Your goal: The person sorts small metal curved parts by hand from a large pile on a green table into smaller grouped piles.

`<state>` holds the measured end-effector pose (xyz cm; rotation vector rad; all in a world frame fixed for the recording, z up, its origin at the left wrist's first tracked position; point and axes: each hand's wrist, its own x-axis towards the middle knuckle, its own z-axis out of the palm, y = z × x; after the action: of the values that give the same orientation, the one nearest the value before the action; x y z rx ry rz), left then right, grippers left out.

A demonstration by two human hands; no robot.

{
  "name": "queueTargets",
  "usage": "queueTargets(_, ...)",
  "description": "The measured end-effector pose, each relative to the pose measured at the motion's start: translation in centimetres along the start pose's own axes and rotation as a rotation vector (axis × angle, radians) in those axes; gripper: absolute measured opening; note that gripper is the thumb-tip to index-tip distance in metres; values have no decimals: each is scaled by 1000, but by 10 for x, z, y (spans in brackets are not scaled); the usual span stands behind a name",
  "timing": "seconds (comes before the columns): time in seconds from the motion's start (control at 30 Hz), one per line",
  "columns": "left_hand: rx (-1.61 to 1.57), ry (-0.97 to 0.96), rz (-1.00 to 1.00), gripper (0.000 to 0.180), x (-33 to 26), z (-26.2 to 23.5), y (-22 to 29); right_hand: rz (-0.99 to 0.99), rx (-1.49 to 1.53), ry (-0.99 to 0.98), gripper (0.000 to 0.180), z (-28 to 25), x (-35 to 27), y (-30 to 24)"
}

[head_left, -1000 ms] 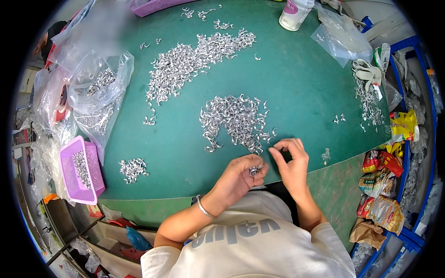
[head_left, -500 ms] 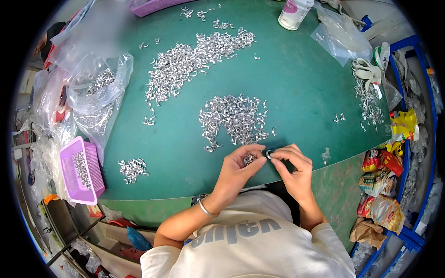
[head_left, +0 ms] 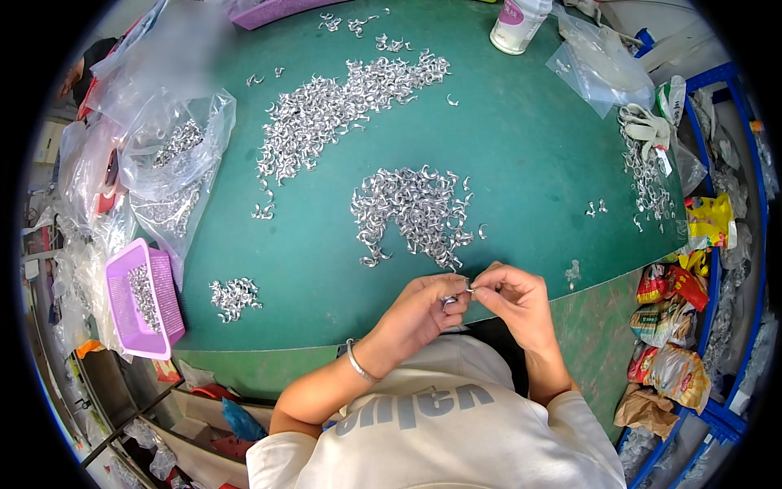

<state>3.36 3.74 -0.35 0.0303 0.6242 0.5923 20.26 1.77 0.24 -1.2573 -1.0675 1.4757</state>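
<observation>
My left hand is closed around a few small curved silver metal pieces, mostly hidden by the fingers. Its fingertips meet those of my right hand, which pinches one more curved metal piece between thumb and forefinger. Both hands are at the near edge of the green table, just below a pile of the same curved metal pieces. A longer heap of them spreads farther back, and a small cluster lies to the left.
A purple basket with metal pieces stands at the left edge, beside clear plastic bags. At the back right are a white cup and a plastic bag. Gloves lie by more pieces. Blue shelving flanks the right side.
My hands have come together, the right one shifting slightly left and down. The left hand has turned and its fingers have curled in, covering more of the pieces it holds.
</observation>
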Motion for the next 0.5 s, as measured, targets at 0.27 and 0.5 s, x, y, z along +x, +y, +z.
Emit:
queueTargets(0.27, 117, -169, 173, 11, -2, -1, 4, -415, -1006, 383, 17, -4, 36, 23)
queueTargets(0.5, 313, 141, 281, 14, 4, -6, -4, -390, -675, 283, 14, -2, 27, 14)
